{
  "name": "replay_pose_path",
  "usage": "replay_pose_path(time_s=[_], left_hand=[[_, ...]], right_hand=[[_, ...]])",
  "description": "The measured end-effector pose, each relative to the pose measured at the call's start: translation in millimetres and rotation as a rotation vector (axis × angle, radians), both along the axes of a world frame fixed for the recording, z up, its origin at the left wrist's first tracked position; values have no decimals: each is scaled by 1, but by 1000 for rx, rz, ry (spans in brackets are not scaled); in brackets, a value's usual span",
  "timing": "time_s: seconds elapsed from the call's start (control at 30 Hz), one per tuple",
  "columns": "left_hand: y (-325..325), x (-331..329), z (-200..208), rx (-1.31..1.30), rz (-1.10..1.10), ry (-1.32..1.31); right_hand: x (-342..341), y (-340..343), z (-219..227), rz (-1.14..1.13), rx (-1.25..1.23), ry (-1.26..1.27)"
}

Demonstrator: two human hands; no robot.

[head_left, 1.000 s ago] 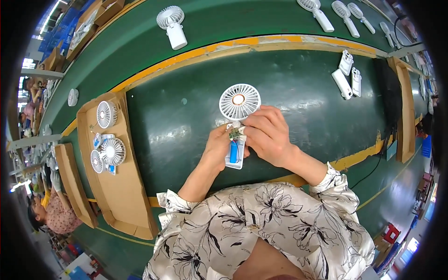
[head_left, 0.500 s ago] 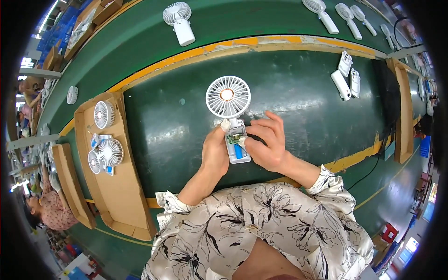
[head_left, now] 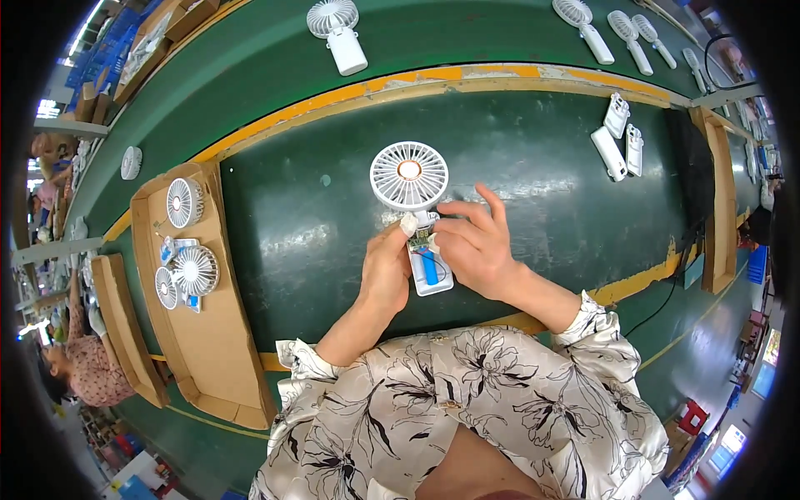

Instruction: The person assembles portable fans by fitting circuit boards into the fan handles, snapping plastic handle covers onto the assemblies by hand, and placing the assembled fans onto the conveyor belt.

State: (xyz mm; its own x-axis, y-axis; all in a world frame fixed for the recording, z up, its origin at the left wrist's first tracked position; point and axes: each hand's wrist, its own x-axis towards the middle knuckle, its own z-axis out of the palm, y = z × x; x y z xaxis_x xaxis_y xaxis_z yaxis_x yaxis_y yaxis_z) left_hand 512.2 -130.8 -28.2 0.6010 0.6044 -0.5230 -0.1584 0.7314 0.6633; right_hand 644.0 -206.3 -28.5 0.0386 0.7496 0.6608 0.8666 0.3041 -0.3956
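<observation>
A white handheld fan lies before me on the green bench, its round grille pointing away from me. Its handle is uncovered and shows a small green circuit board and a blue battery cell. My left hand grips the handle from the left, with a white covering on the thumb tip. From the right, my right hand pinches at the board, its thumb tip covered in white too; what lies between those fingertips is hidden. Its outer fingers are raised.
On the left, a cardboard tray holds several fan parts. White handle shells lie at the right of the bench. Beyond the yellow edge, more white fans rest on a green belt. A co-worker is at far left.
The fan and both my hands have shifted slightly, with the right hand's fingers now closer to the fan's neck. Fans on the far belt have moved to the right.
</observation>
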Motion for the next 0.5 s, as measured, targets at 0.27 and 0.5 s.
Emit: replay_pose_path(time_s=[0.27,0.5], left_hand=[[9,5,10,-140,29,-57],[17,1,16,-198,-37,-153]], right_hand=[[12,8,22,128,-227,166],[22,21,37,240,-429,412]])
